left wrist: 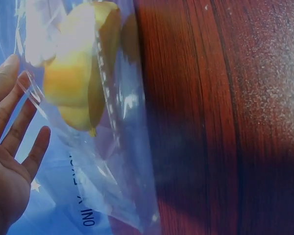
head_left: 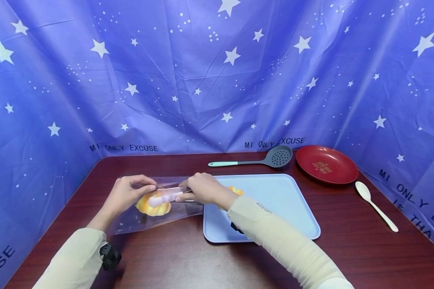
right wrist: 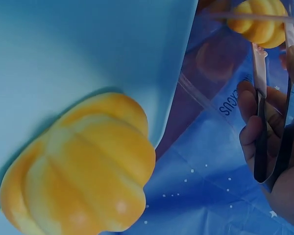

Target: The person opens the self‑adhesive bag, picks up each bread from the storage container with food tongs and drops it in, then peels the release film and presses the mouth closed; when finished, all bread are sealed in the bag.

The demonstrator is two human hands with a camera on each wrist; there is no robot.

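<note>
Beside the tray's (head_left: 275, 196) left edge, your right grip (head_left: 204, 188) holds tongs (head_left: 166, 195) at the bread roll (head_left: 155, 210) inside the clear bag (head_left: 188, 209) your left grip (head_left: 123, 194) pinches over the worktop (head_left: 166, 253); should that pinch slacken, the bag could sag and snag the tongs.

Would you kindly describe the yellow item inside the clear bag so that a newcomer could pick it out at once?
On the brown table, find the pale blue tray in the head view, then look left to the clear bag. Inside is the ridged yellow item; unlike its lookalike on the tray, it shows through plastic, with the pink-ended tongs at it.
</note>
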